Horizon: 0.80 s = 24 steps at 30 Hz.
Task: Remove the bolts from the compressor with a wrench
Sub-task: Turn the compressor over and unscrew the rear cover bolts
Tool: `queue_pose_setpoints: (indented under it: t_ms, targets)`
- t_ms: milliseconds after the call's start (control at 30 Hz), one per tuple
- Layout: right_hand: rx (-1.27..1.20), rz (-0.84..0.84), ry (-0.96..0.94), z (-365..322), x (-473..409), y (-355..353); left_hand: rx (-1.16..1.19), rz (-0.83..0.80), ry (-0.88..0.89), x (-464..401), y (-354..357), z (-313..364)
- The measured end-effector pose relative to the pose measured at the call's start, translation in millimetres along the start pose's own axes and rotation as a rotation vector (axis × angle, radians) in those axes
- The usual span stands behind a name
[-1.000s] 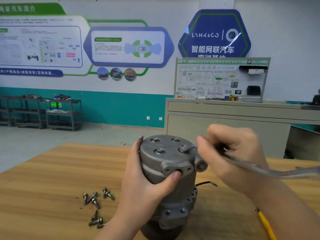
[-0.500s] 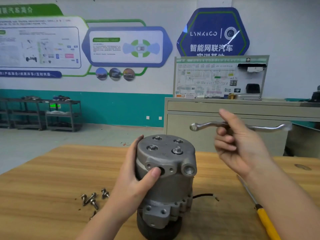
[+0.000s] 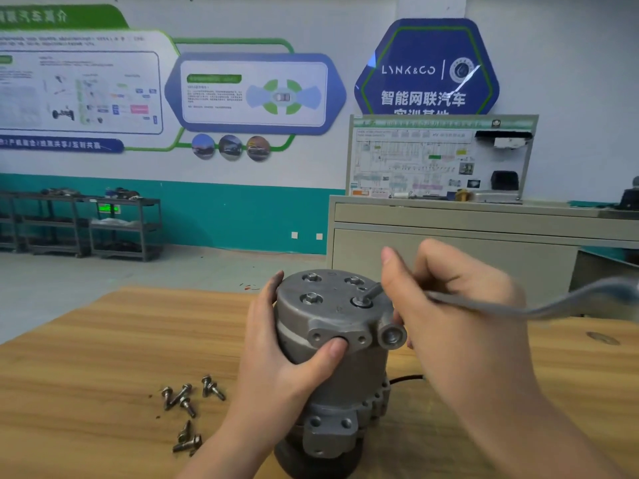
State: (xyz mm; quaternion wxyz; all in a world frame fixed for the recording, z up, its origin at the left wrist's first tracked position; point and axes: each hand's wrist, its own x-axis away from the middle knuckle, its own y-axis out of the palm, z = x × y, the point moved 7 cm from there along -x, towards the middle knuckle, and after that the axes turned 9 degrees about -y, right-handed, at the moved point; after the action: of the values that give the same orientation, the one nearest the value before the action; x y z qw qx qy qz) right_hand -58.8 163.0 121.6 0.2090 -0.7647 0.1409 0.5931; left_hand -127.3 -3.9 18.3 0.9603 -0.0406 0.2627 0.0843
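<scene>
On the wooden table (image 3: 86, 357) in front of you, the compressor (image 3: 332, 361) is standing upright, bolted end up. Your left hand (image 3: 276, 368) is wrapping its side. Your right hand (image 3: 446, 312) is gripping the wrench (image 3: 539, 305), ring end sitting on a bolt (image 3: 360, 301), handle pointing right. Loose bolts (image 3: 186, 399) are lying left.

Loose bolts (image 3: 188, 406) left of compressor (image 3: 333, 361), seemingly apart.

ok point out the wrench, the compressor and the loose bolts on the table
wrench (image 3: 491, 304): head view, on its blurred handle right of the gripping hand.
compressor (image 3: 333, 307): head view, on the flat top face between the bolt heads.
loose bolts (image 3: 183, 397): head view, on the upper cluster lying on the wooden table.
</scene>
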Motion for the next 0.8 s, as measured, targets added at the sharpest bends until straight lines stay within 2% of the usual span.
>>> queue_pose_setpoints:
  t_ms: [100,167,233,300,433,500,567,700,800]
  targets:
    - [0.126,-0.051,-0.152,-16.0,2.3,5.2,0.007,-0.014,-0.002,-0.2,-1.5,-0.3]
    - [0.085,-0.037,-0.128,-8.9,3.0,2.8,0.031,-0.036,-0.001,-1.5,-2.2,-0.9]
    - [-0.071,-0.058,-0.040,6.2,4.4,-0.4,0.056,-0.077,-0.004,-4.6,-3.1,-1.1]
    - [-0.292,-0.154,0.157,28.2,5.7,0.6,0.073,-0.124,-0.010,-6.9,-3.5,-2.0]
    - [-0.996,-0.344,0.760,74.6,17.4,26.0,0.113,-0.153,-0.018,-8.5,-5.9,-4.9]
    - [-1.102,-0.339,0.986,90.0,19.0,42.3,0.123,-0.157,-0.023,-8.0,-5.8,-5.9]
    - [-1.065,-0.279,1.101,102.6,13.3,52.6,0.118,-0.158,-0.032,-7.9,-4.9,-6.0]
    - [-0.938,-0.135,1.007,105.0,-2.3,50.7,0.108,-0.145,-0.026,-7.8,-4.6,-5.0]
    - [-0.908,0.050,0.916,100.3,3.7,39.4,0.088,-0.118,-0.020,-6.7,-5.0,-4.5]
